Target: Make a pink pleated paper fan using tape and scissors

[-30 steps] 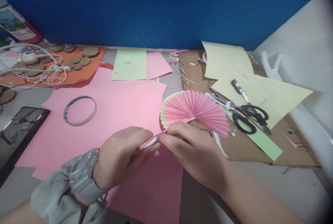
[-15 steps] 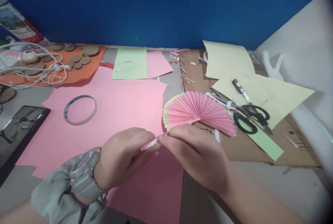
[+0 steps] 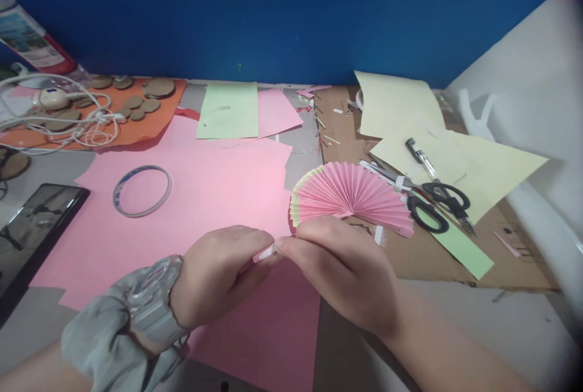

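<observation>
Readable text: none | bottle label [image 3: 28, 39]: printed (too blurred to read)

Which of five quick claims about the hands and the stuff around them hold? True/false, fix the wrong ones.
1. The left hand and right hand meet at a pink-and-white paper piece. True.
2. A watch is worn on the right arm. False: the watch is worn just behind the left hand.
3. The pleated fan is pink with a yellow-green edge at its left. True.
4. The right hand grips the scissors. False: the scissors lie untouched, partly over a green strip.
5. The ring stands on the orange sheet. False: it lies flat on pink paper.
</observation>
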`<move>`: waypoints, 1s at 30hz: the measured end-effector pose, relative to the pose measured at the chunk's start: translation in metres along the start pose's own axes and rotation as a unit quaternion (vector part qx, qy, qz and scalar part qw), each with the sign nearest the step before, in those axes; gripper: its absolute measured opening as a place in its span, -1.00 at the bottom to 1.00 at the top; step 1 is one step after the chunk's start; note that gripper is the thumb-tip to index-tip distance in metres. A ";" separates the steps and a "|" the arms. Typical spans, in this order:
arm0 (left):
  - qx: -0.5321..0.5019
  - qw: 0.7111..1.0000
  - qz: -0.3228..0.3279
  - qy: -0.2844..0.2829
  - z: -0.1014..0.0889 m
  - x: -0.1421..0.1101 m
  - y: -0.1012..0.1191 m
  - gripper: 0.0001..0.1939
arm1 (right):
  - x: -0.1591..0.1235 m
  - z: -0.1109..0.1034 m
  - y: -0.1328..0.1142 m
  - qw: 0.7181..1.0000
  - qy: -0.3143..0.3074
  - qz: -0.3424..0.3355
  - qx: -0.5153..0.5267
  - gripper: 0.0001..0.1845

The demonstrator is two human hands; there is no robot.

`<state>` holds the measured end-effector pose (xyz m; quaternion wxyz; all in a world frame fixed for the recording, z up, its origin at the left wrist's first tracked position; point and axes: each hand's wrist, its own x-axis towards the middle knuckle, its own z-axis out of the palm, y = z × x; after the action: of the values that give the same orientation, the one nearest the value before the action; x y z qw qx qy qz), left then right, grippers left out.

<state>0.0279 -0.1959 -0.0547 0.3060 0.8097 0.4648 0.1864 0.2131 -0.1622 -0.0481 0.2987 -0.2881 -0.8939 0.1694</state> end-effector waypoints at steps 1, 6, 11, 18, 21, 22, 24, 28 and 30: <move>-0.004 1.000 0.000 0.001 0.001 0.000 -0.001 -0.75 | 0.000 0.000 0.000 1.000 -0.001 0.000 0.004 -0.70; -0.008 1.000 -0.015 -0.006 0.002 0.000 -0.003 -0.76 | 0.000 -0.001 -0.001 1.000 0.003 -0.002 0.026 -0.77; -0.009 1.000 -0.011 -0.006 0.001 0.000 -0.002 -0.74 | 0.000 -0.004 0.000 0.997 0.003 -0.001 0.082 -0.89; -0.026 0.996 -0.088 -0.024 0.000 0.000 -0.001 -0.70 | 0.000 -0.006 0.004 0.993 -0.017 0.098 0.070 -0.88; -0.036 0.993 -0.106 -0.028 -0.001 0.000 -0.001 -0.69 | -0.002 -0.007 0.004 0.994 0.009 0.110 0.014 -0.91; -0.038 0.993 -0.108 -0.032 -0.001 0.000 -0.001 -0.69 | -0.003 -0.008 0.004 0.994 0.017 0.111 0.000 -0.92; -0.040 0.992 -0.109 -0.039 -0.001 0.001 -0.001 -0.69 | -0.004 -0.009 0.004 0.993 0.028 0.114 -0.014 -0.93; -0.040 0.992 -0.116 -0.039 0.000 0.001 -0.003 -0.65 | -0.004 -0.011 0.003 0.992 0.025 0.119 -0.018 -0.96; -0.044 0.992 -0.115 -0.036 0.000 0.000 -0.004 -0.64 | -0.003 -0.010 0.002 0.992 0.018 0.122 -0.012 -0.97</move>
<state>0.0257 -0.1945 -0.0575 0.3777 0.7428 0.5346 0.1407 0.2225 -0.1617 -0.0425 0.2878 -0.4017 -0.8487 0.1883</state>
